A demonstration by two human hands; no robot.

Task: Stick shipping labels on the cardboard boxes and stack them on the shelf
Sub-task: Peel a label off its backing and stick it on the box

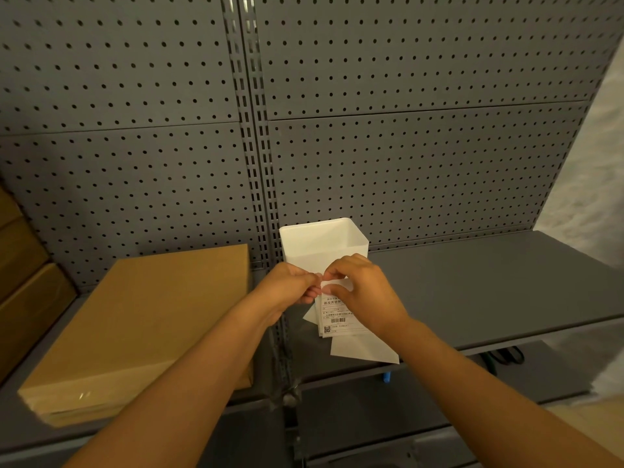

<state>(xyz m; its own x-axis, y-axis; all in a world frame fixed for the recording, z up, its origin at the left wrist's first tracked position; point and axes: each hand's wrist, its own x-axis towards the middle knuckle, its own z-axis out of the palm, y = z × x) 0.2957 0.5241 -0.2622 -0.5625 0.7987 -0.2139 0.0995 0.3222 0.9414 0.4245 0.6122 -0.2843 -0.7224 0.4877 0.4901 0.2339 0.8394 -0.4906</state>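
Both forearms reach in from bottom edge, meeting mid-frame above the grey shelf (489, 285). Left hand (290, 287) and right hand (363, 292) both pinch the top edge of a shipping label (337, 320), fingertips nearly touching each other. Label hangs down below the grip, printed side facing camera, barcode and QR code visible; text too small to read. A blank white sheet (363, 349) sticks out beneath and to the right of the label; whether it is backing paper, can't tell. Flat cardboard box (141, 319) lies on the shelf left of the hands, apart from them. White open bin (324, 244) stands just behind the hands. More cardboard boxes (23, 285) stacked at far left edge. Grey pegboard (405, 146) behind everything.
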